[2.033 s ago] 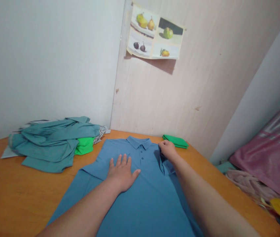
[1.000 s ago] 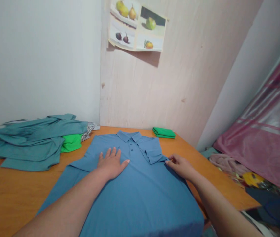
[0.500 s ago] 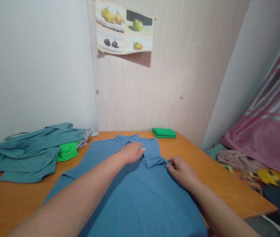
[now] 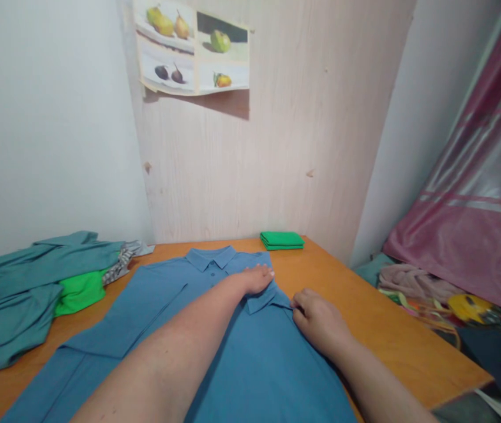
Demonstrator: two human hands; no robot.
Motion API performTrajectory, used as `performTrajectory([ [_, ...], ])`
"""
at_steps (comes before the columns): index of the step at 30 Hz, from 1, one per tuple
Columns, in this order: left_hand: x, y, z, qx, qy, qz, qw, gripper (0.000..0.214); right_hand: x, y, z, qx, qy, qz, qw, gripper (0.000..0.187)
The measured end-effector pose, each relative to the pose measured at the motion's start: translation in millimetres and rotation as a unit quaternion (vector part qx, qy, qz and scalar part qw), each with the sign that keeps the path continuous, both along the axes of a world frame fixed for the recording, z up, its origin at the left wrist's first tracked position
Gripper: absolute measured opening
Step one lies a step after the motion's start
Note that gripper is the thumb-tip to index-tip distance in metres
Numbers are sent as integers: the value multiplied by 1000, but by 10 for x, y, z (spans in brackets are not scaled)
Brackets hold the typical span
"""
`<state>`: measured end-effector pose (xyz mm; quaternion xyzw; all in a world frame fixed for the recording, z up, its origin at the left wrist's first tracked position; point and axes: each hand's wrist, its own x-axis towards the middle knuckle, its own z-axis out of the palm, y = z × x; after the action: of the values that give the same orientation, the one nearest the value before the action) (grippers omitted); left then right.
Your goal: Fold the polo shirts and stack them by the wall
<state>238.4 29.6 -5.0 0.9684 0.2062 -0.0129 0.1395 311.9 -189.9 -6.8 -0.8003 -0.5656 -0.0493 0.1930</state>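
A blue polo shirt (image 4: 215, 352) lies face up on the orange wooden table (image 4: 391, 329), collar toward the wall. Its right sleeve is folded in over the chest. My left hand (image 4: 257, 279) reaches across and lies flat on that folded sleeve, fingers stretched out. My right hand (image 4: 319, 320) rests at the shirt's right edge just below the sleeve, fingers curled and pinching the cloth there.
A heap of teal garments (image 4: 16, 294) with a bright green one (image 4: 78, 291) sits at the left. A folded green cloth (image 4: 282, 239) lies by the wall. Fruit pictures (image 4: 193, 50) hang above. Pink fabric (image 4: 475, 235) and clutter (image 4: 466, 308) are beyond the table's right edge.
My left hand moved from the shirt's chest across to the folded right sleeve. My right hand came down from the shoulder to the shirt's right edge. The view shifted right.
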Motion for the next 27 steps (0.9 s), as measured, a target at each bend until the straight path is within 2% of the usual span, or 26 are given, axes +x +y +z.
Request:
performTrajectory([
  [8, -40, -48, -77, 7, 36, 15, 999, 80, 83, -177, 106, -7, -16, -27, 999, 12],
  [15, -55, -122, -48, 30, 43, 18, 998, 89, 61, -151, 71, -19, -14, -29, 999, 12],
  [22, -50, -119, -65, 35, 39, 22, 998, 89, -18, -88, 98, 51, -10, 24, 998, 26],
  [27, -59, -133, -106, 38, 31, 22, 999, 91, -100, -66, 96, 10, -19, 45, 999, 24],
])
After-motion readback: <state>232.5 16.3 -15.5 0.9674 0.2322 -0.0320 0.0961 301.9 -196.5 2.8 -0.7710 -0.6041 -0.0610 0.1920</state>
